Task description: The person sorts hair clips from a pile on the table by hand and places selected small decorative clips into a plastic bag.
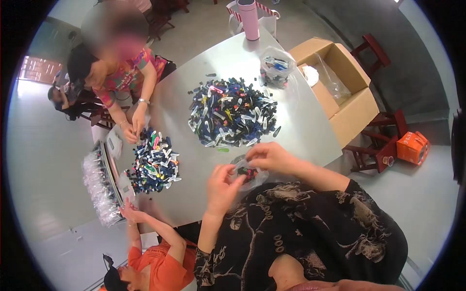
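Note:
A clear plastic bag (257, 180) with some small dark and red pieces in it sits at the table edge in front of my body. My left hand (222, 189) is curled at the bag's left side, thumb and fingers on the plastic. From the right, my right hand (273, 158) has its bent fingers on the bag's upper rim. Just beyond my hands lies a big pile of hair clips (233, 114), mostly black and dark blue with white, yellow and red ones among them. A green hair clip (223, 150) lies apart near my left hand.
A filled clear bag (277, 68) and a pink tumbler (248, 19) stand on the table (310, 131). At right is an open cardboard box (357, 72). Two co-workers sit left, by a smaller clip pile (155, 162) and a tray of packed bags (99, 186).

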A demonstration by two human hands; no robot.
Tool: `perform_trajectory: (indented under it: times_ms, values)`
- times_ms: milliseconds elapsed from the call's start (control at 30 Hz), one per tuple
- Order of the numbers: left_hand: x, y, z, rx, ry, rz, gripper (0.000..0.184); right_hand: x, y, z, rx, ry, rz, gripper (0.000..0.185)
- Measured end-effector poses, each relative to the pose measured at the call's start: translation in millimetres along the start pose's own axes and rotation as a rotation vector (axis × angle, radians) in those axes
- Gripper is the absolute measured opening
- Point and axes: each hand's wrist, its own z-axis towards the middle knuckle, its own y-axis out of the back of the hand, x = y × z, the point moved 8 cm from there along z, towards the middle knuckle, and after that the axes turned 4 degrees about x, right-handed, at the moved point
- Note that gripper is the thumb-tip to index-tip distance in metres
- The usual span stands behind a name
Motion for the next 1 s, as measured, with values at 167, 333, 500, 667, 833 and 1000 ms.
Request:
perform_trajectory:
  times_ms: [167, 333, 500, 667, 833, 1000]
  values:
    - [33, 13, -7, -0.149, 0.073, -0.13, 0.025, 34, -27, -10, 0.046, 0.315, -0.26, 0.027]
    - [62, 4, -19, -0.113, 0.148, -0.209, 0.022, 15, -38, -4, 0.08, 0.402, -0.433, 0.029]
    - [66, -2, -25, -0.096, 0.172, -0.204, 0.02, 17, -8, -3, -0.066, 0.289, -0.423, 0.025]
    - [66, 2, -25, -0.132, 0.152, -0.17, 0.02, 21, 13, -8, -0.163, 0.235, -0.326, 0.019]
    - [69, 2, -24, -0.126, 0.162, -0.167, 0.021, 21, -10, -18, -0.079, 0.313, -0.319, 0.02]
    - [73, -1, -22, -0.119, 0.164, -0.202, 0.021, 35, -36, -19, 0.02, 0.42, -0.317, 0.015]
